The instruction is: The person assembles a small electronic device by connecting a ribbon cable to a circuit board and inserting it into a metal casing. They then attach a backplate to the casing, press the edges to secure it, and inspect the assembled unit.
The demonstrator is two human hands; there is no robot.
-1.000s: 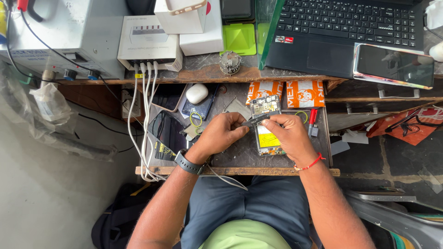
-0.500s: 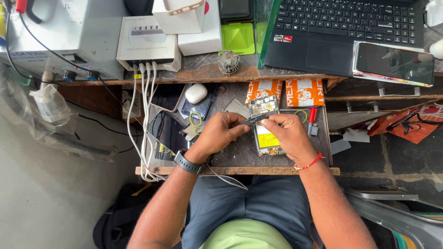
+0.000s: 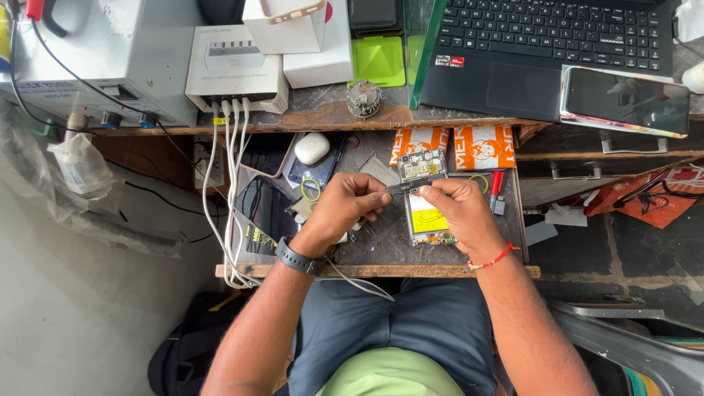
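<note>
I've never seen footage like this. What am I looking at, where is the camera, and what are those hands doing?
The camera sits on a person's head and looks straight down, so you see their own arms and lap. There is no machine here, only two bare hands. The left hand, with a black watch on its wrist, and the right hand, with a red thread bracelet, meet over an opened phone with its circuit board and yellow battery exposed. Between the fingertips is a thin dark tool; I cannot tell exactly what kind. The phone lies in a pulled-out wooden drawer among small parts, two orange packets and a white earbud case. On the desk above are a laptop, a smartphone and a white charger box with white cables.
</note>
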